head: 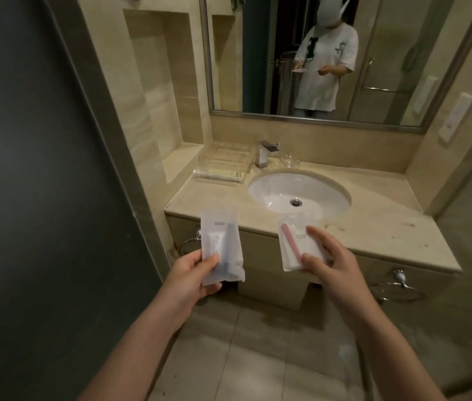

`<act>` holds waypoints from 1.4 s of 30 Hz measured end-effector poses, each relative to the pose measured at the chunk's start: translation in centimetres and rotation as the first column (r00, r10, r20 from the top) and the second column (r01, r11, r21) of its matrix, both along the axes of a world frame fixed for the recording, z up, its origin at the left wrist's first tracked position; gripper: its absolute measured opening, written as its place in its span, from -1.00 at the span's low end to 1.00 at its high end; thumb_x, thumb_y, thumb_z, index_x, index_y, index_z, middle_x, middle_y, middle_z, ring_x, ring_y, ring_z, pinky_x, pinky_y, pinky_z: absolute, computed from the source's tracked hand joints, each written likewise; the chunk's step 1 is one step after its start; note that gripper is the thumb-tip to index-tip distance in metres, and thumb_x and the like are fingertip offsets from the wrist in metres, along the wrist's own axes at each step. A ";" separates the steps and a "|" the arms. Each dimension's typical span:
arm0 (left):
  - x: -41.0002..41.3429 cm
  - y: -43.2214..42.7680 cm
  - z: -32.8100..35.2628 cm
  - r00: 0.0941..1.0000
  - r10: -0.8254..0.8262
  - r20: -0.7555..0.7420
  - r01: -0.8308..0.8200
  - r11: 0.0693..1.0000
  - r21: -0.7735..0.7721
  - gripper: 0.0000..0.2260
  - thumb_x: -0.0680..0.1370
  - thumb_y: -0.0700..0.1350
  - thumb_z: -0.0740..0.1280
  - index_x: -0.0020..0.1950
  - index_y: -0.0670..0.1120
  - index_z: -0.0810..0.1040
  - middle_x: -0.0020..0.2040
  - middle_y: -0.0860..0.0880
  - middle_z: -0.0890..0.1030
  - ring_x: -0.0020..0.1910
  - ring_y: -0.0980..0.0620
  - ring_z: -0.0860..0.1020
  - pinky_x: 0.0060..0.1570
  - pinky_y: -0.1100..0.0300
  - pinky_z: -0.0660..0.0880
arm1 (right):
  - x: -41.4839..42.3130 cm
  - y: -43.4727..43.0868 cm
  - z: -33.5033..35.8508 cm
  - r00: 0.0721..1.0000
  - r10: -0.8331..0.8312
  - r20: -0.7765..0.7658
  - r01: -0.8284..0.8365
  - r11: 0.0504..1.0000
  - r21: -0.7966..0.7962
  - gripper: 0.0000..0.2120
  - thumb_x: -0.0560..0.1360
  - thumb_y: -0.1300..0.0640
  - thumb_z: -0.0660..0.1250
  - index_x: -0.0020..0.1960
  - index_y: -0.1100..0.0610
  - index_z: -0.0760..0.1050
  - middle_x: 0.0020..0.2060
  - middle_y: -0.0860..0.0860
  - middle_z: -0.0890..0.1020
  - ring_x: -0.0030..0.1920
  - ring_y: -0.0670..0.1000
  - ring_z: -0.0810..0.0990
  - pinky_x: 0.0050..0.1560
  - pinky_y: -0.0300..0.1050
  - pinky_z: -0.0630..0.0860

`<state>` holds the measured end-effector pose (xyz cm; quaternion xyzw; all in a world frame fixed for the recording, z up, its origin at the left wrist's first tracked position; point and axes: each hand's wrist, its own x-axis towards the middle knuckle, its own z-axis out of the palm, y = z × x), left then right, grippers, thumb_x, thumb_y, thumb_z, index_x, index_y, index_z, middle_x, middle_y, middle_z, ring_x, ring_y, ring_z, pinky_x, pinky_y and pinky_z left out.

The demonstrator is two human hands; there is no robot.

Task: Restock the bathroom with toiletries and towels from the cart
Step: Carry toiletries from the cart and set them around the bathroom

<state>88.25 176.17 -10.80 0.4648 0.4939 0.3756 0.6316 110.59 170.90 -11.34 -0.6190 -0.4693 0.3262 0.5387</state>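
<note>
Hands both loaded: left hand (194,273) pinches blue toothbrush packet (222,250), right hand (327,259) pinches pink one (298,244), held over desk (373,221) near edge; clear tray (223,166) far left likely my drop spot.

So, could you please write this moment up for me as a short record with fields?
setting: bathroom vanity, beige countertop with oval white sink
left hand: holds blue toothbrush packet
right hand: pinches pink toothbrush packet
packets: both in the air in front of the counter edge, neither set down yet
clear tray: on the counter left of the faucet, a yellowish item inside
glass: just right of the faucet
</note>
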 end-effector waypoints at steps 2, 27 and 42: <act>0.8 2.0 -0.3 0.999 0.036 0.016 -0.036 0.999 -0.020 -0.76 0.55 -0.10 0.27 0.21 -0.08 0.47 0.08 -0.08 0.57 0.03 0.00 0.56 -0.20 0.23 0.51 | 0.9 2.7 -0.2 1.000 0.016 -0.013 -0.016 1.000 -0.001 -0.54 0.48 0.32 0.31 0.32 0.00 0.40 0.26 -0.06 0.43 0.21 -0.01 0.45 -0.13 -0.25 0.60; 3.1 43.2 -7.4 0.996 0.036 -0.083 -0.055 0.971 -0.231 -0.94 0.54 -0.20 0.30 0.00 -0.10 0.51 -0.04 -0.10 0.62 -0.04 -0.04 0.62 -0.04 0.14 0.56 | 4.2 39.6 -4.1 1.000 -0.012 0.011 0.014 0.984 -0.176 -0.65 0.50 0.34 0.27 0.15 -0.05 0.50 -0.02 -0.29 0.49 -0.24 -0.06 0.65 -0.22 -0.37 0.52; 7.4 56.3 -12.6 0.918 0.256 -0.304 -0.338 0.905 -0.258 -0.80 0.56 -0.28 0.26 0.18 -0.24 0.45 -0.02 -0.24 0.57 -0.28 -0.07 0.59 -0.41 0.30 0.57 | 7.9 57.1 -11.3 0.974 0.200 -0.107 -0.226 0.909 -0.352 -0.63 0.49 0.33 0.26 0.18 -0.03 0.49 0.05 -0.21 0.50 -0.21 -0.03 0.67 -0.21 -0.40 0.49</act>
